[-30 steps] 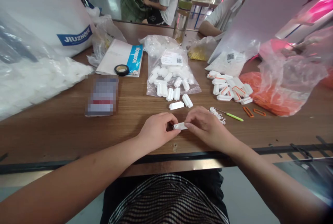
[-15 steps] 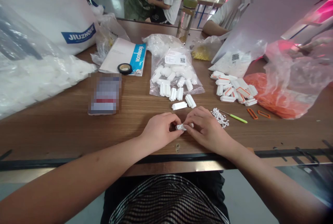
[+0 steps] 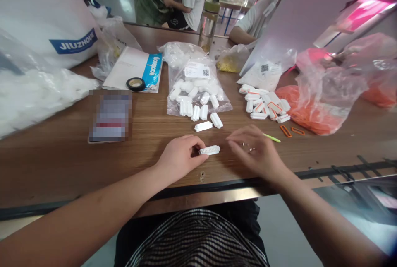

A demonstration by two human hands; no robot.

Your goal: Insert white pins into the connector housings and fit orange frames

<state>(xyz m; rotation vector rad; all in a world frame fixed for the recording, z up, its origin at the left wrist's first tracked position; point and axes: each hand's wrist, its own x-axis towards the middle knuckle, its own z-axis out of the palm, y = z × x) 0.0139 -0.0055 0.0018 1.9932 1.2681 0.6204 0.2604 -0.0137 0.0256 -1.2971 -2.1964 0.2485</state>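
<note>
My left hand (image 3: 181,154) pinches one end of a white plastic connector housing (image 3: 211,150), which lies level with rows of small holes along its upper face. To the right of it, my right hand (image 3: 256,149) is slightly blurred, its thumb and fingers apart. A few small white pieces (image 3: 252,150) show in the gap between thumb and fingers; the rest of their pile is hidden behind the hand. Beyond my hands lie two loose white housings (image 3: 203,126). The green handle of a thin tool (image 3: 272,138) sticks out past my right hand.
A clear bag of white housings (image 3: 198,89) lies ahead. On the right are housings with orange inserts (image 3: 263,103), loose orange frames (image 3: 285,131) and a bag of orange parts (image 3: 322,109). A phone (image 3: 111,116), notebook (image 3: 133,68) and tape roll (image 3: 135,84) lie left. People sit beyond.
My right hand has come away from the housing and moved right, over the small white pieces. My left hand still holds the housing, now more exposed. The camera view has shifted slightly.
</note>
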